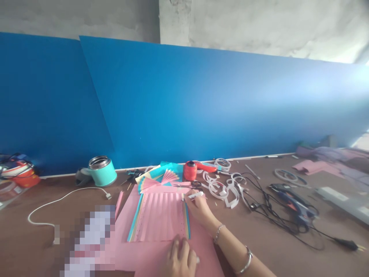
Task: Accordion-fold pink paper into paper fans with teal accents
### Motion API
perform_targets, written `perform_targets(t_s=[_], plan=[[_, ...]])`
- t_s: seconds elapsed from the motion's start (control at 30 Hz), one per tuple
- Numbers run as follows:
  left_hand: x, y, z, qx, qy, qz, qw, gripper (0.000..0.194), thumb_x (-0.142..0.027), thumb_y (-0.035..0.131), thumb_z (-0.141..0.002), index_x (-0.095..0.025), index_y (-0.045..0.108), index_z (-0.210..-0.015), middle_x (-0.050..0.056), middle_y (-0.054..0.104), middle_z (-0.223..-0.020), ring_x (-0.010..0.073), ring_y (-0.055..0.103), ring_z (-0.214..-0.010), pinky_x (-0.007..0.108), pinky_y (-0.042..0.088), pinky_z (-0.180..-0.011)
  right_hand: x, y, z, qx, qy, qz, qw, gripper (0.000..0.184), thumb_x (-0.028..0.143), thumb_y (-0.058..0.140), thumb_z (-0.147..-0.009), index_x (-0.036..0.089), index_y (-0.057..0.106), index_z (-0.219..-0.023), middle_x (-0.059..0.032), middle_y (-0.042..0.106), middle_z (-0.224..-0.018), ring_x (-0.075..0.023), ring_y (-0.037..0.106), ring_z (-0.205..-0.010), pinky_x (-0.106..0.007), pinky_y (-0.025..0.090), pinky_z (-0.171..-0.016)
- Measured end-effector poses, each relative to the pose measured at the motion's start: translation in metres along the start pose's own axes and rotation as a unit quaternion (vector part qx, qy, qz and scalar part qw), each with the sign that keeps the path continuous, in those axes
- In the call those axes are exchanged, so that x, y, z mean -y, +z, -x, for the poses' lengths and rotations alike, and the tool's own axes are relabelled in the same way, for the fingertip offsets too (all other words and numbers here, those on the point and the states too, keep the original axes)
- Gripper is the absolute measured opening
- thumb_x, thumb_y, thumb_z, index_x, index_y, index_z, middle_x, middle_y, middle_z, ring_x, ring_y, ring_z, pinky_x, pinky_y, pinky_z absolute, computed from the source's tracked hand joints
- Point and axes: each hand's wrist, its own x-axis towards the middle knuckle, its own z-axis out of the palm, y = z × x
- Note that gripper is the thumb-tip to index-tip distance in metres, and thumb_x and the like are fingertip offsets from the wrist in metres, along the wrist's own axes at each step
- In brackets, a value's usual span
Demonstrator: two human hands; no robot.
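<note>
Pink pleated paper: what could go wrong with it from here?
The pink pleated paper might shift or crease if the left hand, at its near edge, bears down unevenly. The right hand has a small white item, too blurred to identify, near the right edge; a slip could bend or mark the blue and yellow border there. Scissors lie close beyond the far edge, so a nudge might snag the paper.

A craft workshop: bare concrete wall (259, 27), brown worktable (288, 256), pleated paper (163, 215), thread spool (190, 171).
</note>
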Motion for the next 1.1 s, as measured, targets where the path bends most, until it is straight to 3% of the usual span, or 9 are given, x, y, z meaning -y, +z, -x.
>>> perform_targets(t_s=[0.1,0.27,0.53,0.73,0.87,1.1], plan=[[0.0,0.0,0.0,0.002,-0.002,-0.002,1.0,0.022,-0.016,0.039,-0.088,-0.021,0.055,-0.073,0.002,0.071,-0.085,0.023,0.07,-0.081,0.033,0.053,-0.066,0.0,0.0,-0.001,0.0,0.004,-0.017,1.0,0.024,0.04,0.045,-0.086,0.02,0.05,-0.073,0.0001,0.053,-0.066,-0.016,0.049,-0.062,-0.025,0.039,-0.057],[0.0,0.002,0.001,-0.009,0.001,-0.006,1.0,0.02,-0.012,0.042,-0.084,-0.022,0.054,-0.072,0.001,0.072,-0.084,0.0221,0.071,-0.079,0.031,0.053,-0.065,0.003,-0.006,-0.007,-0.057,0.03,-0.077,0.995,0.031,0.047,0.044,-0.087,0.02,0.05,-0.074,-0.0012,0.055,-0.07,-0.0165,0.052,-0.067,-0.027,0.042,-0.063],[0.0,0.006,0.001,-0.028,-0.002,-0.021,0.999,0.019,-0.012,0.047,-0.083,-0.022,0.053,-0.069,-0.001,0.072,-0.08,0.0214,0.071,-0.075,0.031,0.054,-0.063,0.01,-0.001,-0.025,-0.028,0.044,0.022,0.998,0.028,0.042,0.038,-0.086,0.021,0.042,-0.068,0.0006,0.051,-0.062,-0.0151,0.048,-0.059,-0.025,0.035,-0.056],[-0.005,0.015,0.003,-0.084,-0.017,-0.028,0.996,0.022,-0.019,0.047,-0.087,-0.021,0.054,-0.066,0.0,0.072,-0.075,0.0217,0.071,-0.069,0.031,0.052,-0.059,0.011,0.007,-0.031,-0.018,0.055,0.065,0.996,0.024,0.035,0.041,-0.083,0.022,0.039,-0.063,0.0018,0.046,-0.053,-0.0143,0.045,-0.051,-0.025,0.028,-0.052],[-0.005,0.014,0.002,-0.076,-0.011,-0.028,0.997,0.017,-0.021,0.049,-0.087,-0.021,0.056,-0.071,0.0,0.072,-0.075,0.0213,0.071,-0.069,0.031,0.052,-0.061,0.007,0.007,-0.029,-0.005,0.055,0.077,0.995,0.025,0.033,0.041,-0.084,0.022,0.039,-0.062,0.0023,0.046,-0.051,-0.0139,0.046,-0.05,-0.025,0.027,-0.051],[0.0,0.016,0.0,-0.111,0.013,-0.029,0.993,0.029,-0.015,0.039,-0.09,-0.021,0.052,-0.065,0.0,0.07,-0.071,0.0196,0.07,-0.064,0.03,0.049,-0.057,0.006,0.009,-0.026,0.006,0.045,0.085,0.995,0.024,0.03,0.044,-0.083,0.022,0.038,-0.061,0.0028,0.044,-0.048,-0.013,0.043,-0.046,-0.025,0.024,-0.048]])
